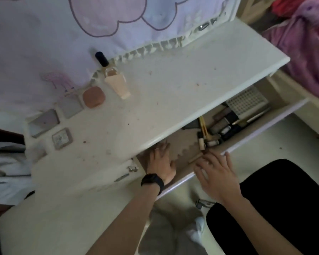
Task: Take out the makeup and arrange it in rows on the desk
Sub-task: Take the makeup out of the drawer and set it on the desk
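Currently, head view: left hand (161,162) lies flat and slack on the open drawer (182,150) floor, fingertips cut off by the desk (173,80) edge. Right hand (215,173) covers one end of a beige stick (194,159); grip undeterminable. Remaining makeup (223,129) (dark tubes, blurred) lies in the drawer, half hidden. Compacts (93,97) and a bottle (116,83) line the desk.

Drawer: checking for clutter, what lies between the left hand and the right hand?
Head view: between left hand and right hand, brown drawer floor with a scalloped liner edge, plus a tan stick at the right hand's fingertips.
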### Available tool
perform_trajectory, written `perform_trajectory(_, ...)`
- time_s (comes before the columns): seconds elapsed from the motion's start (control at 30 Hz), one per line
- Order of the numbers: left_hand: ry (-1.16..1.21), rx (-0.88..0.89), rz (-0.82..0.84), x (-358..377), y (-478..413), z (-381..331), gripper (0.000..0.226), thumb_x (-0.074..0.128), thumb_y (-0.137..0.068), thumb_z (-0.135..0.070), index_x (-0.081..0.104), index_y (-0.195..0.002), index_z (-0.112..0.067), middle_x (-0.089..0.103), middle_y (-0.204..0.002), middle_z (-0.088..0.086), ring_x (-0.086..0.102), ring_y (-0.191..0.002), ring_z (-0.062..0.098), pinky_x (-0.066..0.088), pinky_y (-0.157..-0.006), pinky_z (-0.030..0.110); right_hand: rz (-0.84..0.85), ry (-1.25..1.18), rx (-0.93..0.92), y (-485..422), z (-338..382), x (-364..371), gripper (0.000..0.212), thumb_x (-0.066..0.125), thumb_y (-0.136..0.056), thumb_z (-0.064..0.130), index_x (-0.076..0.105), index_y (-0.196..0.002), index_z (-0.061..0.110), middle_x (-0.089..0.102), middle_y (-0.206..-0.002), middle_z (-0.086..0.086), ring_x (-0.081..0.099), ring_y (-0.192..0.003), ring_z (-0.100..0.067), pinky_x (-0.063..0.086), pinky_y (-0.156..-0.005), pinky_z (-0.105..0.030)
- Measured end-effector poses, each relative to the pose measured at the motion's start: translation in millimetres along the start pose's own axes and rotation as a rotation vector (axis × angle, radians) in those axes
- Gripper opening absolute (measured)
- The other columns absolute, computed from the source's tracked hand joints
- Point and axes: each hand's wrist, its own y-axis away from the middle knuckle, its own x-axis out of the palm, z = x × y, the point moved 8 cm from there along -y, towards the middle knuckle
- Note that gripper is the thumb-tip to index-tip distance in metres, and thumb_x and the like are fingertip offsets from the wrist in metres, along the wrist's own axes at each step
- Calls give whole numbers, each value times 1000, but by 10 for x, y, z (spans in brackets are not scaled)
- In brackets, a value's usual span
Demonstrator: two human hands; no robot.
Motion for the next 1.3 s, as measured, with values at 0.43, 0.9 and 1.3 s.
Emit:
perform_trajectory(0.43, -310, 210, -7, 210, -62, -243, 40, 41, -100, -26, 48, -140, -27, 42, -143, 5, 41, -129, 30, 37, -105, 40, -32, -70, 9, 84, -86, 42, 23, 54, -97, 42, 73, -97, 30, 66, -116, 6, 50, -132, -19, 18, -121, -56)
perform_trajectory(0.9, 202, -95, 50, 100, -161, 116, 96, 80, -67, -50, 29, -146, -25, 42, -136, 12, 45, -123, 34, 45, -100, 39, 420, -116, 457, -1068, -243, 249, 43, 52, -91, 36, 56, -124, 8, 52, -130, -16, 50, -120, -40, 49, -97, -50)
perform_trajectory(1.3, 869, -82, 338, -98, 349, 210, 73, 80, -78, -27, 44, -141, -26, 58, -116, -10, 59, -98, 2, 51, -68, 13, 392, 50, 680, -1207, -67, 545, 71, 56, -95, 42, 28, -149, 5, 43, -145, -21, 43, -133, -38, 42, -100, -48)
